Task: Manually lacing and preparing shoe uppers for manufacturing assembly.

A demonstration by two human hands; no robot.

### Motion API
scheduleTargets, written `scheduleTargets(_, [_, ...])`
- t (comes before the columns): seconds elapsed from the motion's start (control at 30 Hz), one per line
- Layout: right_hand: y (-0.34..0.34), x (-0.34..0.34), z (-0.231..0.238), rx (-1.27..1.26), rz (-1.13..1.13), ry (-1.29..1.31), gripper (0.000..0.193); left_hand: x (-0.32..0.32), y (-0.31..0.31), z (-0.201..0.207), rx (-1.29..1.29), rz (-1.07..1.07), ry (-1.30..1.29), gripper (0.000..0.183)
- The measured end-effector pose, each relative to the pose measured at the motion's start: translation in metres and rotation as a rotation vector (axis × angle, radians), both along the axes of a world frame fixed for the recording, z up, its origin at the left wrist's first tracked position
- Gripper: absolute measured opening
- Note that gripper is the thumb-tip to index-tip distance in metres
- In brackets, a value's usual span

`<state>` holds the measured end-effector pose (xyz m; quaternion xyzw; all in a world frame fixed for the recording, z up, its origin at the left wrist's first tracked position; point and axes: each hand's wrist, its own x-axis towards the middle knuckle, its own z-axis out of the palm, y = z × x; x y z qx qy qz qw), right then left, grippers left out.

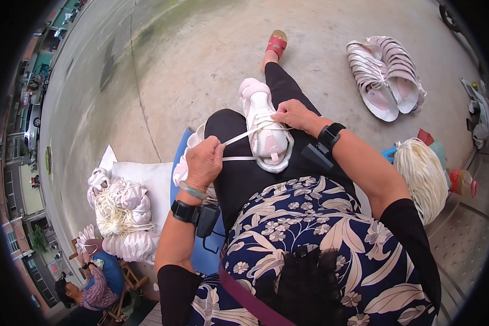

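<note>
A white and pink sneaker upper [259, 117] lies across my thighs, its toe pointing away from me. My left hand [202, 160] is closed on a white shoelace [239, 137], which runs taut from the upper to my fingers. A second strand of lace stretches below it, between that hand and the upper's near end. On the upper's right edge, my right hand [296, 116] pinches a lace near the eyelets; its fingertips touch the upper. More pale pink and white shoe material [182, 168] shows partly behind my left hand.
Nested shoe uppers [386, 76] rest on the concrete at the far right. A thick bundle of white laces [421, 179] hangs at my right, near a bottle [462, 183]. More uppers and laces [126, 209] are piled at left. Another person [95, 288] sits at lower left.
</note>
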<state>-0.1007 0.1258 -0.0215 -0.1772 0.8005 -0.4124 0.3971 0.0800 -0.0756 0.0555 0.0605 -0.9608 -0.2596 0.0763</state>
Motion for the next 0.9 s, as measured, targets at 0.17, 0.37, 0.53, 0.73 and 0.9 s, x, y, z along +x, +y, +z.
scheduleTargets(0.17, [0.001,0.001,-0.004,-0.119,-0.059,-0.038,0.022,0.025,-0.006,0.018,-0.023,0.025,0.018,0.016])
scheduleTargets(0.37, [0.003,-0.004,-0.005,-0.142,-0.056,-0.043,0.021,0.028,0.005,0.064,-0.15,-0.112,0.055,0.012])
scheduleTargets(0.53, [0.003,-0.006,-0.003,-0.156,-0.03,-0.034,0.02,0.02,0.0,0.081,-0.37,-0.177,0.13,0.013])
scheduleTargets(0.73, [0.014,-0.005,-0.005,-0.179,-0.043,-0.041,0.021,0.028,-0.014,0.049,-0.196,-0.057,-0.187,0.016])
scheduleTargets(0.9, [0.025,0.005,0.011,-0.262,0.071,0.008,0.022,0.023,-0.003,0.026,-0.083,-0.002,-0.366,0.01])
